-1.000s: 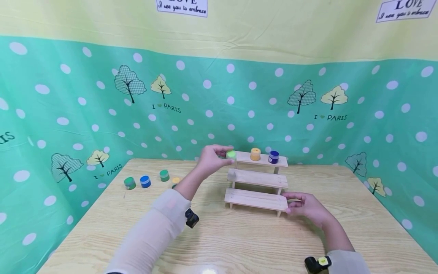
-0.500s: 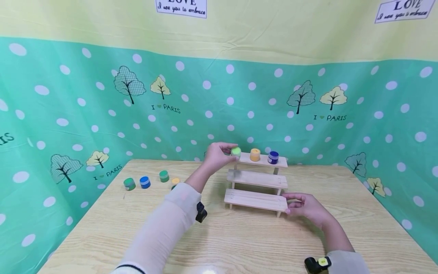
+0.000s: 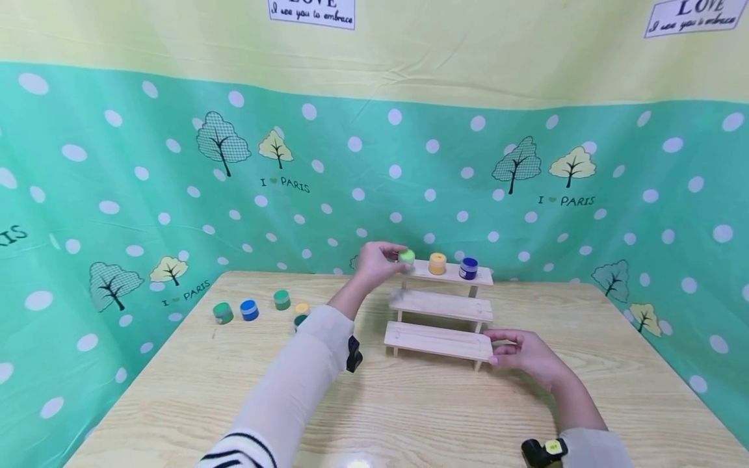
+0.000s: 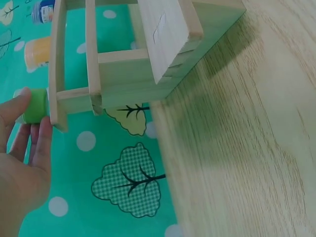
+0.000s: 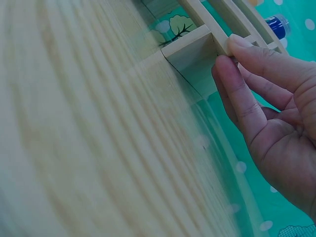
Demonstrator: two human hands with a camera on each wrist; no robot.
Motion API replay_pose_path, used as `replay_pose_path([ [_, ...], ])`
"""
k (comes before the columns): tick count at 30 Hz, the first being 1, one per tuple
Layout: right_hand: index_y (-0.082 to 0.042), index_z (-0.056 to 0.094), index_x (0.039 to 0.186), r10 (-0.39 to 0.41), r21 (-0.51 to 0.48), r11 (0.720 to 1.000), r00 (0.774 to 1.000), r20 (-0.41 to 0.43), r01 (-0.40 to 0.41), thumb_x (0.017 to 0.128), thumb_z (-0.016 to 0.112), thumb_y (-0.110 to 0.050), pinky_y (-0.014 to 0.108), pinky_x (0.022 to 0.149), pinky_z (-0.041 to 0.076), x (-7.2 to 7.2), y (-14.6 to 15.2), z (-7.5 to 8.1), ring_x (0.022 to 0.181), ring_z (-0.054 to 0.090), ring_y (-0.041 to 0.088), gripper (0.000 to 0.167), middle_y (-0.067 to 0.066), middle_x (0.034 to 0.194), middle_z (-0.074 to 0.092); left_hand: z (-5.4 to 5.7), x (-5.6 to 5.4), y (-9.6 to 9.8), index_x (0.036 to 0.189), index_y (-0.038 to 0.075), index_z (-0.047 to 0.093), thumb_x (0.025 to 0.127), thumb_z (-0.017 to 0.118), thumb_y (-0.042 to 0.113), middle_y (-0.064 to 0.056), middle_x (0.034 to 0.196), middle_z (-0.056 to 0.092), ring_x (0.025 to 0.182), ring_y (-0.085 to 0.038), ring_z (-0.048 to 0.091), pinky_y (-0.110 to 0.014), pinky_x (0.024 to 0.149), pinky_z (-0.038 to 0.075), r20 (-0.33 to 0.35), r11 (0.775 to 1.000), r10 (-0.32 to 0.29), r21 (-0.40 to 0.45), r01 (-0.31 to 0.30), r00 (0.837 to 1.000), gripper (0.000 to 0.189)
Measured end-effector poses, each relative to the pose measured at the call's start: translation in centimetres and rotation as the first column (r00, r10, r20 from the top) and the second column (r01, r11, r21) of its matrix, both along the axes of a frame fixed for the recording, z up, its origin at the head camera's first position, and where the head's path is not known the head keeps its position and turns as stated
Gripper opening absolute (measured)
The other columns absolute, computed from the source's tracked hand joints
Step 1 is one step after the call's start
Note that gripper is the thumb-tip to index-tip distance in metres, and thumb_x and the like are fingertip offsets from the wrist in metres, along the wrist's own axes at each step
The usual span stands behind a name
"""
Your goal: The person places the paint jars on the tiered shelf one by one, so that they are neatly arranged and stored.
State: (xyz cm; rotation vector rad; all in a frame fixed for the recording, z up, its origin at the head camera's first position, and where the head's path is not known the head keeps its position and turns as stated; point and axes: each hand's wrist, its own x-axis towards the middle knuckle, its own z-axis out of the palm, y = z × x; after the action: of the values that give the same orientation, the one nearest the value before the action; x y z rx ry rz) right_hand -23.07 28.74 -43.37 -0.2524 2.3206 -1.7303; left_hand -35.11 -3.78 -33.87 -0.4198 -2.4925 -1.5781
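At the wooden rack [image 3: 440,304], top tier [image 3: 452,273], left end: light-green jar [image 3: 406,257], pinched in your left hand [image 3: 376,266]. Lowest tier [image 3: 439,340], right end: pinched by your right hand [image 3: 529,356]. Likely hazards: jar toppling if released overhanging; rack skewing if you tug.

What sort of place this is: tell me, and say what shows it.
Probably an indoor, curtained-off tabletop workspace: a printed cloth hangs behind and beside a wood-grain table, which bears a three-tier stand and small jars.

Green-and-yellow cloth [image 3: 374,162] behind wood-grain table [image 3: 433,416]; cloth bears trees [image 3: 222,140], pale dots [image 3: 354,144], PARIS lettering [image 3: 285,185]
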Motion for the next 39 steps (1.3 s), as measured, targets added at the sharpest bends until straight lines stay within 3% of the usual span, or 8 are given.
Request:
replay_pose_path([
  [13, 0.011, 0.045, 0.137, -0.009, 0.004, 1.0, 1.0, 0.005, 0.009, 0.078, 0.082, -0.011, 0.031, 0.082, 0.057, -0.1, -0.1, 0.1, 0.095, 0.065, 0.023, 0.073, 0.02, 0.116, 0.064, -0.2, -0.5, 0.3, 0.107, 0.012, 0.076, 0.077, 0.084, 0.013, -0.005, 0.099, 0.073, 0.089, -0.015, 0.068, -0.024, 0.075, 0.056, 0.01, 0.999, 0.013, -0.053, -0.012, 1.0, 0.031],
  [25, 0.01, 0.046, 0.138, -0.009, 0.015, 1.0, 1.0, 0.005, 0.009, 0.079, 0.082, -0.013, 0.032, 0.081, 0.057, 0.1, 0.1, 0.0, 0.095, 0.066, 0.022, 0.072, 0.018, 0.115, 0.065, -0.6, -0.3, 0.2, 0.111, 0.015, 0.074, 0.076, 0.084, 0.012, -0.003, 0.104, 0.072, 0.098, -0.018, 0.066, -0.025, 0.078, 0.056, 0.015, 1.0, -0.004, 0.005, 0.004, 1.0, 0.036],
  [34, 0.01, 0.046, 0.138, -0.006, 0.014, 1.0, 1.0, 0.007, 0.006, 0.079, 0.082, -0.013, 0.032, 0.081, 0.057, 0.2, 0.0, 0.1, 0.096, 0.065, 0.022, 0.073, 0.018, 0.115, 0.065, -1.2, 0.6, -0.1, 0.11, 0.004, 0.073, 0.079, 0.081, 0.005, -0.01, 0.106, 0.072, 0.101, -0.027, 0.067, -0.025, 0.077, 0.057, -0.098, 0.991, -0.011, 0.128, 0.024, 0.995, 0.032],
  [39, 0.01, 0.045, 0.138, -0.001, 0.012, 1.0, 1.0, 0.006, 0.001, 0.079, 0.082, -0.013, 0.032, 0.081, 0.057, 0.1, 0.0, 0.1, 0.096, 0.066, 0.022, 0.073, 0.019, 0.115, 0.065, -1.3, 1.4, -0.5, 0.105, 0.001, 0.074, 0.078, 0.08, 0.001, -0.013, 0.104, 0.07, 0.1, -0.031, 0.066, -0.023, 0.078, 0.056, -0.156, 0.987, -0.018, 0.156, 0.043, 0.988, 0.027],
])
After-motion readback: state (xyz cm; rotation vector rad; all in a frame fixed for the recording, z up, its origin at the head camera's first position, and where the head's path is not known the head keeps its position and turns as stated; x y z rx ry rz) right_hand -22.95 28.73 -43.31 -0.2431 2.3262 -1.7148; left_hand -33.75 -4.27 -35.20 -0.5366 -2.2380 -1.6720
